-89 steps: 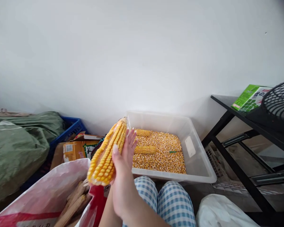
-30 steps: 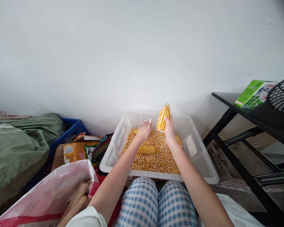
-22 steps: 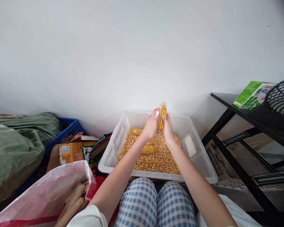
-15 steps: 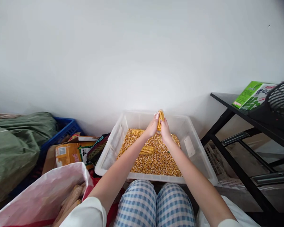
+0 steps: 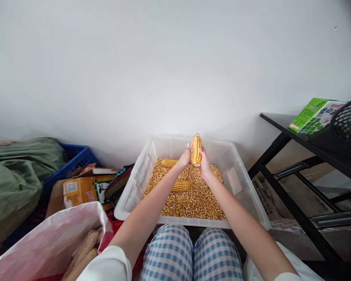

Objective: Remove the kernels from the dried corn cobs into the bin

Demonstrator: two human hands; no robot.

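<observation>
Between my two hands an ear of corn (image 5: 196, 150) is held upright over the clear plastic bin (image 5: 249, 187). A paler strip runs down its face among the yellow rows. My right hand (image 5: 204, 162) is closed around its right side, thumb on the kernels. Against its left side rests my left hand (image 5: 185, 158), thumb pointing up and the other fingers mostly hidden behind the ear. Loose corn kernels (image 5: 193, 207) cover the bin's floor. Two more ears lie on them: one ear (image 5: 181, 185) near my left forearm, another ear (image 5: 169, 162) farther back.
At my left stands a white and red sack (image 5: 55, 230) with bare cobs (image 5: 86, 246) inside. Beyond it are an orange package (image 5: 78, 191) and a blue crate (image 5: 84, 150) under green cloth (image 5: 26, 171). A black table (image 5: 298, 134) on the right bears a green box (image 5: 312, 115).
The ear has turned in my hands, so a broader face with the paler strip now shows. My left thumb has come off its front and sits at the left edge.
</observation>
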